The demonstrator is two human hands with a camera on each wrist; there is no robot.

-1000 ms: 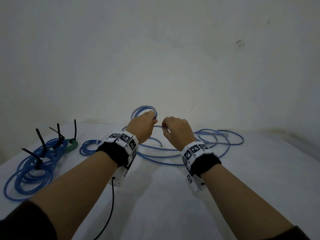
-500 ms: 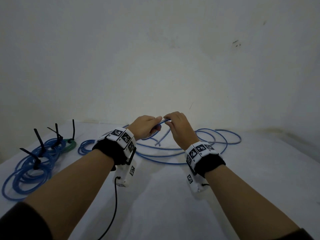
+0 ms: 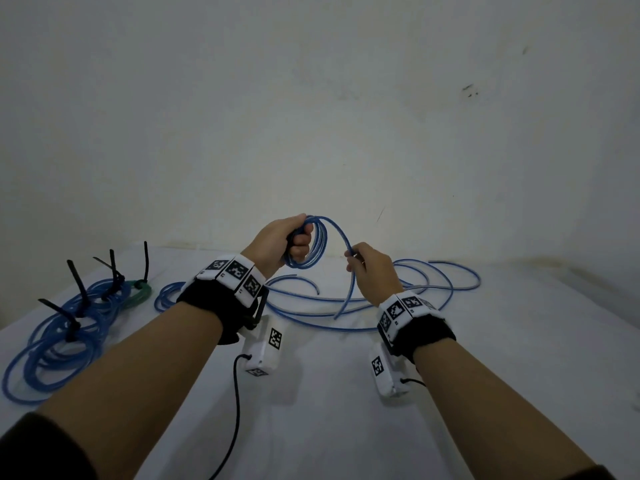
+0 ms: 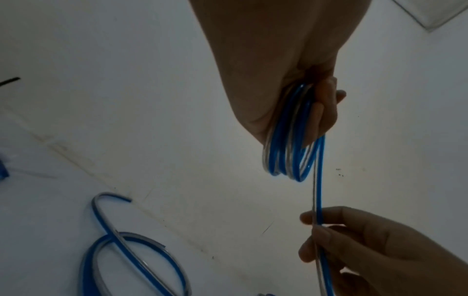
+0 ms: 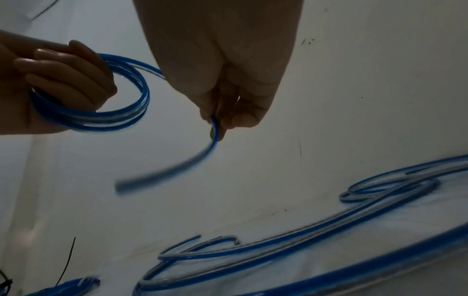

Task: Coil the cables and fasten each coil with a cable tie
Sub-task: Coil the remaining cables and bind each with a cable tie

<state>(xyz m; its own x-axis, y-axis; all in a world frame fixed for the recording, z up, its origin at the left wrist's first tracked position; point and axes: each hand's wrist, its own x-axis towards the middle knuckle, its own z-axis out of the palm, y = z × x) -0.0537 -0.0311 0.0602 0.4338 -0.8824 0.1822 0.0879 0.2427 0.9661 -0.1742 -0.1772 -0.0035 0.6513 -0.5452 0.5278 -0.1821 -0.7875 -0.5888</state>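
My left hand (image 3: 292, 239) grips a small coil of blue cable (image 3: 317, 249) raised above the table; the same coil (image 4: 291, 158) hangs from its curled fingers in the left wrist view and shows as a ring (image 5: 113, 118) in the right wrist view. From the coil a strand arcs over to my right hand (image 3: 360, 263), which pinches the strand (image 5: 214, 130) between thumb and fingers. Below the pinch the free tail (image 3: 348, 299) hangs toward the table. More loose blue cable (image 3: 415, 289) sprawls on the white table (image 3: 346, 410) behind both hands.
Several finished blue coils (image 3: 59, 334) with upright black cable ties (image 3: 78, 282) lie at the far left, one green coil (image 3: 138, 294) among them. Another small blue coil (image 3: 166, 296) sits by my left wrist. A pale wall rises just behind the table.
Both hands have moved apart and the left has risen: the cable gathered between them is now a round coil in the left hand, with the right drawing a strand out to the right.
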